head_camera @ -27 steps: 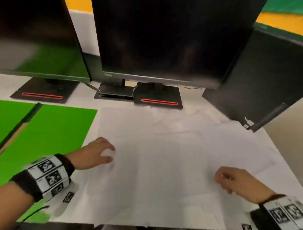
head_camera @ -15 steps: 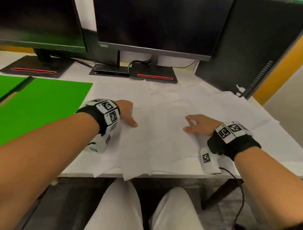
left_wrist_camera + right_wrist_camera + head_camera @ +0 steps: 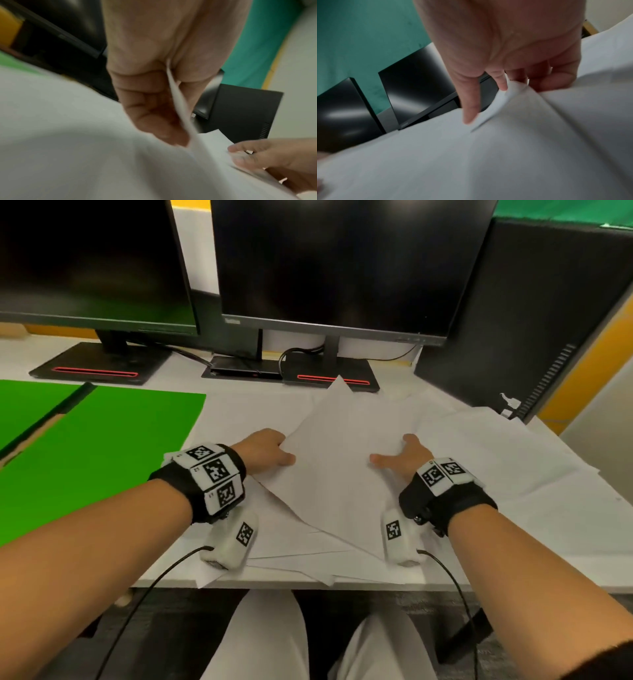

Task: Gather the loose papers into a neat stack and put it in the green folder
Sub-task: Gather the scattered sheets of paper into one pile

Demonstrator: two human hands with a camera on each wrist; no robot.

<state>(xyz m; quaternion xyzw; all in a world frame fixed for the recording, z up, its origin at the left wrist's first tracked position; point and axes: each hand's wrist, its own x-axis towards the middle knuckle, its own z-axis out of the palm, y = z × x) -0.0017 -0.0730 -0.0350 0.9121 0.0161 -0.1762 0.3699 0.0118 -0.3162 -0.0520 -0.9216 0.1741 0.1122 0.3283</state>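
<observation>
Loose white papers (image 3: pixel 496 467) lie spread over the white desk. A few sheets (image 3: pixel 335 453) are lifted at a tilt, one corner pointing at the monitor base. My left hand (image 3: pixel 274 451) pinches their left edge between thumb and curled fingers (image 3: pixel 154 119). My right hand (image 3: pixel 397 458) holds the right edge, with the thumb (image 3: pixel 469 115) on top and the fingers (image 3: pixel 522 79) curled beneath. The green folder (image 3: pixel 102 446) lies open and flat to the left, apart from both hands.
Two dark monitors (image 3: pixel 342 261) on black bases (image 3: pixel 329 374) stand at the back, and a black computer case (image 3: pixel 534 313) at the back right. Some sheets (image 3: pixel 274 570) overhang the desk's front edge. Cables hang from both wrist cameras.
Both hands went from lying on the flat papers to gripping the sheets' edges. The sheets have risen off the desk and now tilt between them.
</observation>
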